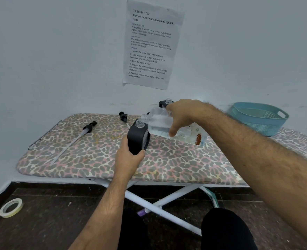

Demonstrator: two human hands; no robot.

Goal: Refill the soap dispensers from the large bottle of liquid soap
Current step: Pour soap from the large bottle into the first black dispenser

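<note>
A black soap dispenser [137,137] stands upright on the ironing board [87,159], its clear neck open with no pump. My left hand [129,156] grips its lower side. My right hand [183,114] holds the large clear soap bottle [160,123] tipped on its side, its open mouth just above and right of the dispenser's neck. A second black dispenser [164,103], also uncapped, stands behind my right hand, mostly hidden. Two black pump heads with long tubes lie on the board, one at the left [88,128], one nearer the back [123,116].
A teal plastic basket [259,118] sits at the board's far right by the wall. A printed sheet [150,44] is taped to the wall. A roll of tape [11,207] lies on the dark floor at the left. The board's white legs [160,204] cross below.
</note>
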